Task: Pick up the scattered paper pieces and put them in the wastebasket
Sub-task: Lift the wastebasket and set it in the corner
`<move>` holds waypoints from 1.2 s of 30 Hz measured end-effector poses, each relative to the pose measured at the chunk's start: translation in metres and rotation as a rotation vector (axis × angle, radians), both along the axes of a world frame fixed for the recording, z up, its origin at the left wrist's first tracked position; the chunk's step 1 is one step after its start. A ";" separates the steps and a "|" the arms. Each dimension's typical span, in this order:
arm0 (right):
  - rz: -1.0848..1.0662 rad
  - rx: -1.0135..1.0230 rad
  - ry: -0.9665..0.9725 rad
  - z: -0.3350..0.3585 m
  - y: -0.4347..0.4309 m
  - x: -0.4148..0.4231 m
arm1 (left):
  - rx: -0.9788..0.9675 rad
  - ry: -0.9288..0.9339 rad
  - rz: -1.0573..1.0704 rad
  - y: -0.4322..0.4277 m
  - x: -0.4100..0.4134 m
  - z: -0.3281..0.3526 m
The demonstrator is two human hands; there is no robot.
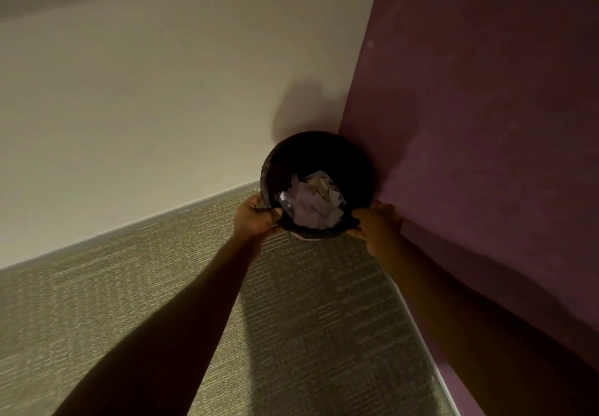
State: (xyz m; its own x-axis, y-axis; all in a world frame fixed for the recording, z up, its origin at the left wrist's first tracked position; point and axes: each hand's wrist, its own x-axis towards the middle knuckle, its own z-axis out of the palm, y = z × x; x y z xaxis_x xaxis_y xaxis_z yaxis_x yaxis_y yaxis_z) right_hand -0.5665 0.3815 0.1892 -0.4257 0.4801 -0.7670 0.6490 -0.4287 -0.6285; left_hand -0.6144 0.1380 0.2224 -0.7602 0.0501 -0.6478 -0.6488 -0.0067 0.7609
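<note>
A round black wastebasket [324, 143] sits in the corner where a cream wall meets a purple wall. Several white and pale paper pieces [311, 201] lie crumpled inside it. My left hand [256, 219] grips the near left part of the rim, thumb over the edge. My right hand [372, 224] grips the near right part of the rim the same way. Both forearms stretch forward from the bottom of the view.
The cream wall [146, 107] rises on the left and the purple wall [486, 107] on the right, each with a pale baseboard. Olive ribbed carpet [308, 318] covers the floor below my arms. No loose paper shows on the carpet.
</note>
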 end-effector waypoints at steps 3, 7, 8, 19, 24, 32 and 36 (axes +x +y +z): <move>-0.011 0.010 0.010 -0.003 0.003 -0.012 | 0.019 0.017 -0.021 0.003 -0.016 -0.008; -0.072 -0.058 0.031 -0.009 0.007 -0.026 | 0.036 0.040 -0.049 0.002 -0.034 -0.017; -0.086 -0.074 0.042 -0.009 0.006 -0.027 | 0.027 0.029 -0.042 0.001 -0.037 -0.018; -0.152 -0.105 0.055 -0.007 0.004 -0.036 | 0.026 0.018 -0.024 0.003 -0.042 -0.024; -0.120 -0.092 0.051 -0.002 0.004 -0.036 | 0.021 0.029 -0.027 0.004 -0.039 -0.029; -0.025 -0.037 0.002 0.000 0.006 -0.037 | 0.047 0.048 -0.008 0.003 -0.034 -0.036; -0.012 -0.036 -0.029 0.004 0.006 -0.042 | 0.073 0.041 -0.018 -0.002 -0.036 -0.036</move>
